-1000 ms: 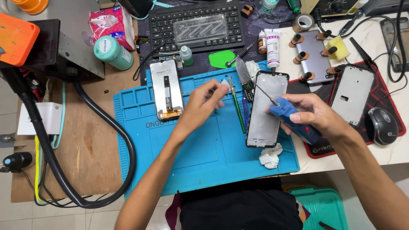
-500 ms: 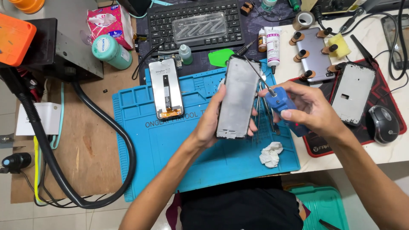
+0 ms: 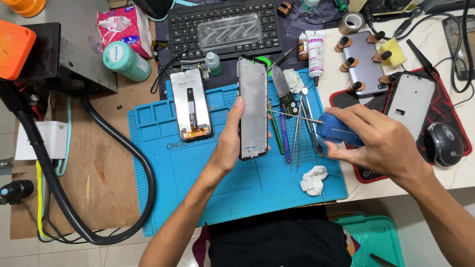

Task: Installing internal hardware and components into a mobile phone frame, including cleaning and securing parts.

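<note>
Frame point(image 3: 253, 106) lifted higher above blue mat point(image 3: 237, 193).

Phone repair workshop — blue repair mat point(image 3: 198, 188), tweezers point(image 3: 297, 133), opened phones point(image 3: 190, 104).

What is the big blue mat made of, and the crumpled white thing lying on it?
The blue mat looks like soft rubber or silicone: matte, with moulded trays and ridges. The white lump looks like tissue paper, crinkled and light. The phone frame in the left hand seems dull grey metal or plastic; hard to tell.
</note>
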